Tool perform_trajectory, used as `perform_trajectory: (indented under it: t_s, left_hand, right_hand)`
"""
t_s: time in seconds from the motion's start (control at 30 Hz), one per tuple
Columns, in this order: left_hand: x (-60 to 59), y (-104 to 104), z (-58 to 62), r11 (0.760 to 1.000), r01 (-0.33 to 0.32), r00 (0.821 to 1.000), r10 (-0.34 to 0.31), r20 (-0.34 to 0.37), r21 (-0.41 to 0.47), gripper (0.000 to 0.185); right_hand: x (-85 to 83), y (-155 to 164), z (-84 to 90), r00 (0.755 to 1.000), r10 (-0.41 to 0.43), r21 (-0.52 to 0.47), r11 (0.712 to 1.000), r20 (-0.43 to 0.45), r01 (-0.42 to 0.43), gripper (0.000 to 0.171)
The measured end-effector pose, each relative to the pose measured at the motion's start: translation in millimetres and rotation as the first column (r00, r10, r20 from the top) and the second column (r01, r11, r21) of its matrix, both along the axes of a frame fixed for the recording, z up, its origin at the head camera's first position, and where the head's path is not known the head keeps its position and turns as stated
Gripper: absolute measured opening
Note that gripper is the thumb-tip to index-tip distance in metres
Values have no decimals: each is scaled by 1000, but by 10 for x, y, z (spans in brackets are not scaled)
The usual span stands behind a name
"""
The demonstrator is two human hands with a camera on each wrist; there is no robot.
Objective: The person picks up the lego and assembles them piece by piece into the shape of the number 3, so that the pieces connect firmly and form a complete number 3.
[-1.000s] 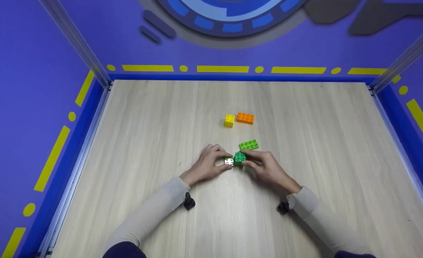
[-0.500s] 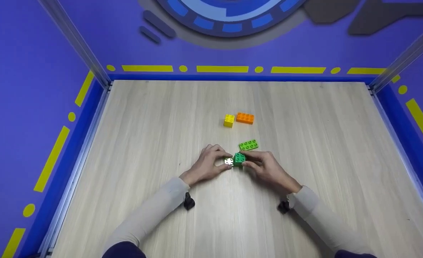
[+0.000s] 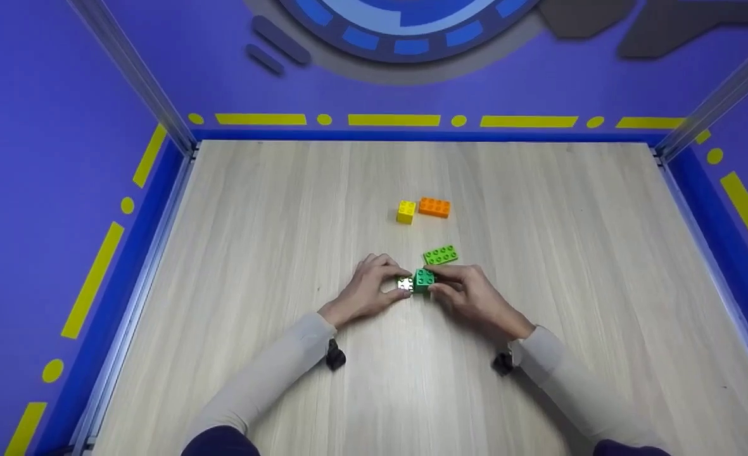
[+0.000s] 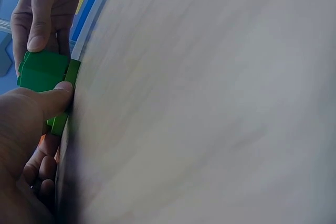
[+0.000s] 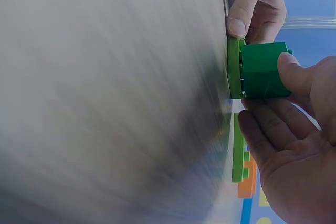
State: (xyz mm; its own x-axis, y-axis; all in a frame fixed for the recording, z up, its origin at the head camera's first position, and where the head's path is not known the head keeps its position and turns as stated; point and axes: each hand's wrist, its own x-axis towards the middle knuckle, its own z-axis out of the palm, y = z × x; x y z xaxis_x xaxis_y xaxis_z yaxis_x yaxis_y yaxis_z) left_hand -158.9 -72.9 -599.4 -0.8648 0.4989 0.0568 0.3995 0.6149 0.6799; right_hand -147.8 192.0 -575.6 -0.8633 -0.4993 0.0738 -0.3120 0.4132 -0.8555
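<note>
My left hand (image 3: 367,288) pinches the left end of a flat light green building brick (image 5: 234,72) lying on the table; its studs glare white in the head view. With thumb and fingers, my right hand (image 3: 475,294) grips a taller dark green building brick (image 3: 424,280). That brick stands over the right end of the flat one. In the right wrist view a narrow gap shows between the dark green brick (image 5: 262,69) and the flat brick, so whether they are fully pressed together I cannot tell. The left thumb partly covers the flat brick (image 4: 60,123) in the left wrist view.
A second flat light green brick (image 3: 441,254) lies just behind my right fingers. Farther back, a yellow brick (image 3: 406,212) stands beside an orange brick (image 3: 435,207). Blue panels (image 3: 412,95) enclose the wooden tabletop (image 3: 272,202) at the back and both sides.
</note>
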Motion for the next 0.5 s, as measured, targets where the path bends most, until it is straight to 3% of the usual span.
perform_trajectory:
  t_s: [0.5]
  left_hand:
    - [-3,4,-3,1000,-8,1000,7,10,12,39]
  right_hand:
    - [-13,-6,2,1000,9,38,999,10,-10,40]
